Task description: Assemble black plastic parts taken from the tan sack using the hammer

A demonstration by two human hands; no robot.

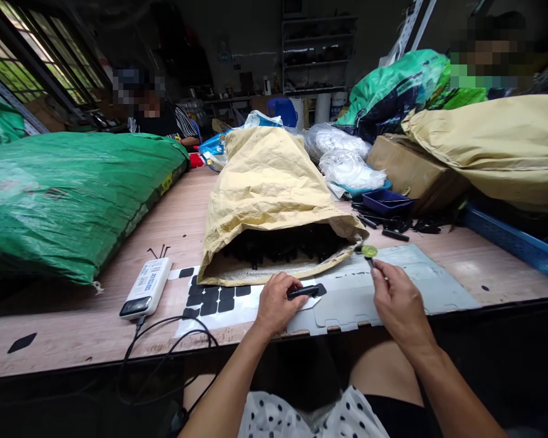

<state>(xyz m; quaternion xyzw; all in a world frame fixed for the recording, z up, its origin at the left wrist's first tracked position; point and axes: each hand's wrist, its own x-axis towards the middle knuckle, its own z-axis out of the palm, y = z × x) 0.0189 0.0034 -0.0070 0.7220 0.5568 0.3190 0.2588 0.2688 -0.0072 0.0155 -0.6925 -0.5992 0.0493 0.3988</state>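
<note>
A slim, glossy black cylindrical piece (304, 292), plain and straight as far as it shows, lies pinched in the left hand (277, 301) low over the near edge of the table (182, 198), its free end beside a dark rounded-square patch (321, 289). The right hand (396, 295) is closed on a thin-stemmed tool (369, 250) with a rounded, yellow-green head, held above a grey board (420, 283). Behind them, an open yellow sack (267, 176) shows jumbled black pieces (278, 243) inside.
</note>
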